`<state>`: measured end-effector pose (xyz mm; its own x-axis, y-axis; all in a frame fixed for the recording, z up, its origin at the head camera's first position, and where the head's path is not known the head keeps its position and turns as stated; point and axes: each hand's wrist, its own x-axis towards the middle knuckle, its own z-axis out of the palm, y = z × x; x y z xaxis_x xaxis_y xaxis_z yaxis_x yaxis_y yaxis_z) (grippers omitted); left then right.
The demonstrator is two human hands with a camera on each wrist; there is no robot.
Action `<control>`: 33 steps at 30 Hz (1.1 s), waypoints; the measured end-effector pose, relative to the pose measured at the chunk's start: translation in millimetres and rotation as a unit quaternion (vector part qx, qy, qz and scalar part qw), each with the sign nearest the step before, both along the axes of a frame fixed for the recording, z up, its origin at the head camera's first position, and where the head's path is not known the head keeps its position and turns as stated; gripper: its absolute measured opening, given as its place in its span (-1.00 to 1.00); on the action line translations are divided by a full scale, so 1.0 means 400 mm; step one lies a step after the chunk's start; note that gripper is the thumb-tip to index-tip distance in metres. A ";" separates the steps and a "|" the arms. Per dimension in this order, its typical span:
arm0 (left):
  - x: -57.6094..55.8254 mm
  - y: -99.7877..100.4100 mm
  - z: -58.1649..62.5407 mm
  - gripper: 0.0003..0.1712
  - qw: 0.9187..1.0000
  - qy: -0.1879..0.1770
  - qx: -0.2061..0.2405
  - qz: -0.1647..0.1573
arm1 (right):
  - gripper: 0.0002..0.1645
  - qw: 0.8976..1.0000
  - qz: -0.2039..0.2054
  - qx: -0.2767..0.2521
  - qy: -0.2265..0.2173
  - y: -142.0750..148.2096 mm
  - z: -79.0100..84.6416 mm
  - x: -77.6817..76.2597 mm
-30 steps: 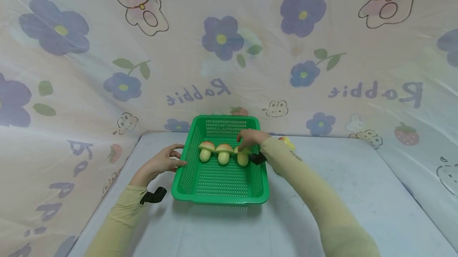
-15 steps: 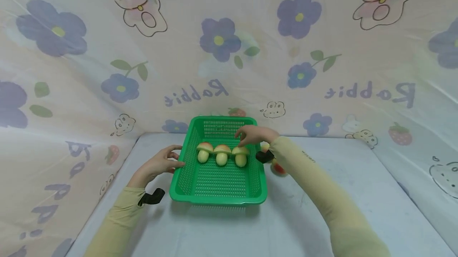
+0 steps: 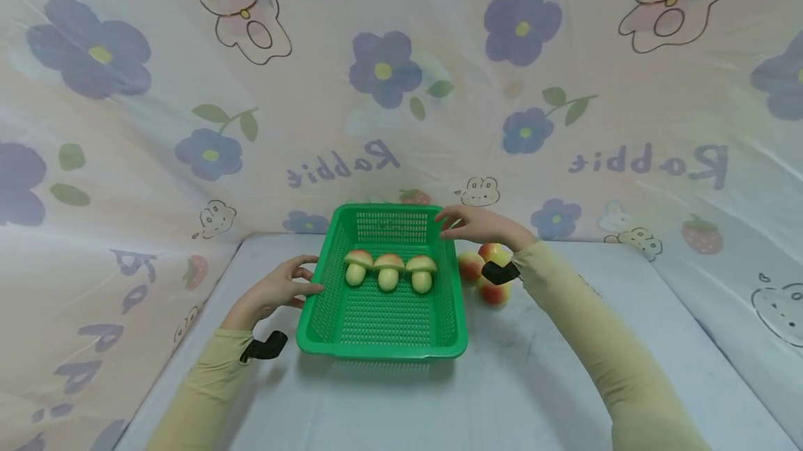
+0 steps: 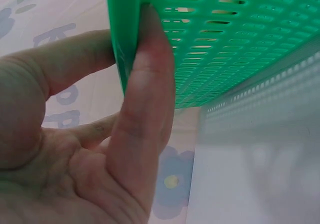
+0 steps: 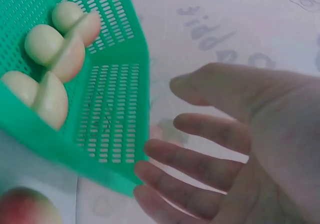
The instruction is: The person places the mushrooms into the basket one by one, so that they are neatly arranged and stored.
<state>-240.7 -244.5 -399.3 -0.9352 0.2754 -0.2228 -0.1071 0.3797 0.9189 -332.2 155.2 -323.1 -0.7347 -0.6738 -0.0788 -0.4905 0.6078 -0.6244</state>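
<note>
A green plastic basket (image 3: 383, 351) with slotted walls holds three toy mushrooms in a row: the left one (image 3: 356, 274), the middle one (image 3: 388, 278) and the right one (image 3: 422, 279). Each has a reddish-tan cap and a pale stem. My left hand (image 3: 285, 287) grips the basket's left side; in the left wrist view its thumb and a finger (image 4: 145, 89) meet the rim from two sides. Over the back right corner is my right hand (image 3: 477, 223), fingers spread and holding nothing. In the right wrist view, its fingertips (image 5: 144, 171) are right at the basket's rim.
Three round red-and-yellow fruits lie together outside the basket's right wall: one at the wall (image 3: 470, 267), one in front (image 3: 493, 291) and one behind (image 3: 493, 253). A white-covered table (image 3: 602, 339) extends right. Patterned cloth (image 3: 433, 116) hangs behind and left.
My right hand has risen off the right mushroom and moved right to the basket's back corner, uncovering the fruits. My left hand keeps its place on the rim.
</note>
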 end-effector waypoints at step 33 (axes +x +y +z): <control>-0.001 -0.001 0.003 -0.16 1.000 -0.015 0.015 0.004 | -0.48 0.991 -0.046 -0.117 -0.036 0.269 -0.190 0.081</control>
